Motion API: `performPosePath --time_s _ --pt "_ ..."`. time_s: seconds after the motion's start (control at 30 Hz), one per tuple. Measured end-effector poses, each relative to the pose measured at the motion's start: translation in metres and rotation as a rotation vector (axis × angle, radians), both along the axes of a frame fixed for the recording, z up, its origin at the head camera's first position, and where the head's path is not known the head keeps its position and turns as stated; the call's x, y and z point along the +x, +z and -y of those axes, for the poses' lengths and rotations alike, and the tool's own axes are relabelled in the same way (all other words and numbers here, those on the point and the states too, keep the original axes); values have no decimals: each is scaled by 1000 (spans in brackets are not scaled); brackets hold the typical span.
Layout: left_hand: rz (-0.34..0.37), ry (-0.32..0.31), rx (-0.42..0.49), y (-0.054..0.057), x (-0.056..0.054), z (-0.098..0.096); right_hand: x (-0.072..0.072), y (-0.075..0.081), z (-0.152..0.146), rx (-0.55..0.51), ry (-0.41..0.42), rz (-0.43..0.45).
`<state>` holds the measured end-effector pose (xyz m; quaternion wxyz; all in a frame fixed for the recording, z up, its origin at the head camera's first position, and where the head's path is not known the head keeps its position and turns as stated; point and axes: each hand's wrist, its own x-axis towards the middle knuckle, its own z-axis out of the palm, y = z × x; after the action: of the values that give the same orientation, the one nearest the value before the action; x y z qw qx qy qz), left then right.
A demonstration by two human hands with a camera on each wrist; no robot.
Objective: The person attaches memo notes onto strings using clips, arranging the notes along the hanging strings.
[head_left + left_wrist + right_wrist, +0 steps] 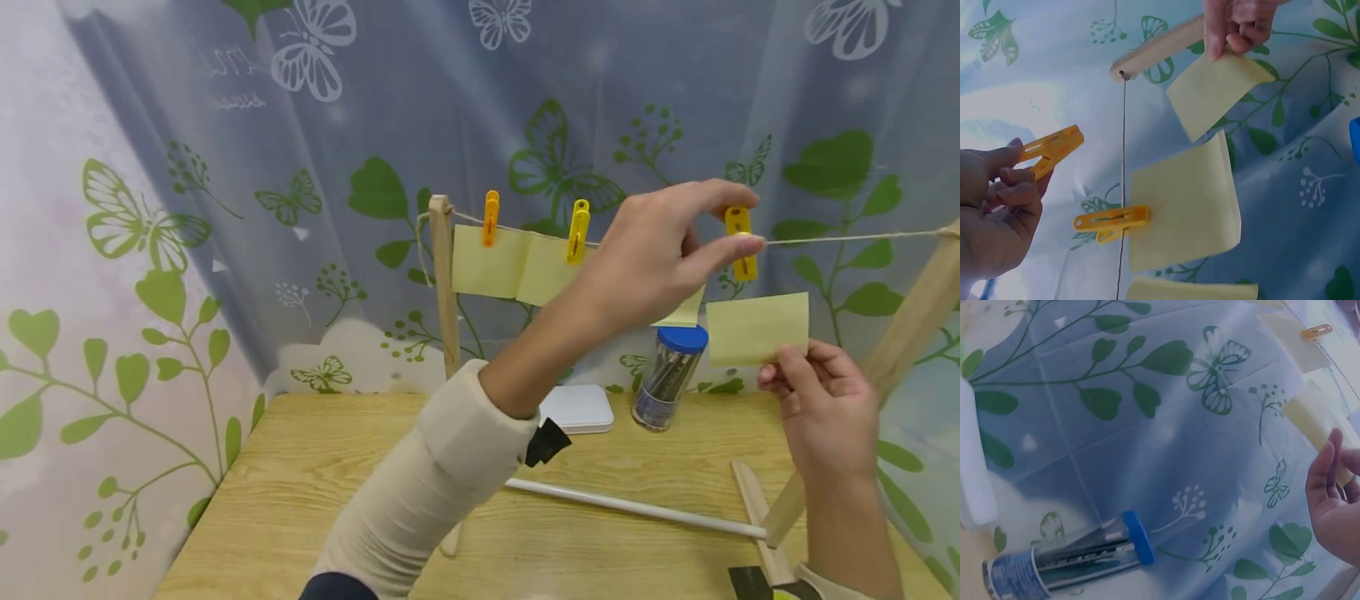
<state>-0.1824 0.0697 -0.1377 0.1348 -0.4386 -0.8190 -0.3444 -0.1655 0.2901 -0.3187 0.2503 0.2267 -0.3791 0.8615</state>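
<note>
My left hand (648,246) pinches a yellow plastic clothespin (738,221) by its handle end, close to a thin string (847,240). In the left wrist view this clothespin (1054,149) is apart from the string. Lower and to the right, my right hand (832,408) holds a pale yellow paper note (757,329) between thumb and fingers at its lower edge. Other yellow notes (487,262) hang from the string by clothespins, one orange (491,218) and one yellow (577,232). My left forearm partly hides the hanging notes in the head view.
Wooden posts (445,292) carry the string at both sides. On the wooden table (315,467) stand a blue-lidded clear jar of dark sticks (667,379) and a white flat case (581,408). A white rod (637,507) runs low across the frame. A patterned curtain (420,100) hangs behind.
</note>
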Motion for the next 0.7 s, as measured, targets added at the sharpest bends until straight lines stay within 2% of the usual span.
performPosePath --time_s 0.1,0.2,0.33,0.5,0.6,0.7 --pt "-21 2 26 -1 -2 -9 -2 5 0 -105 30 -37" --pt "-98 11 21 -1 -4 -19 -5 9 1 -138 3 -56" --pt "-192 19 29 -1 -6 -30 -7 13 5 -155 -46 -24" --pt "-225 31 109 -1 -11 -34 -12 18 11 -192 16 10" --pt "-225 56 106 1 -14 -36 -16 21 14 -197 12 25" --pt "-211 92 63 3 -17 -39 -20 23 16 -213 18 29"
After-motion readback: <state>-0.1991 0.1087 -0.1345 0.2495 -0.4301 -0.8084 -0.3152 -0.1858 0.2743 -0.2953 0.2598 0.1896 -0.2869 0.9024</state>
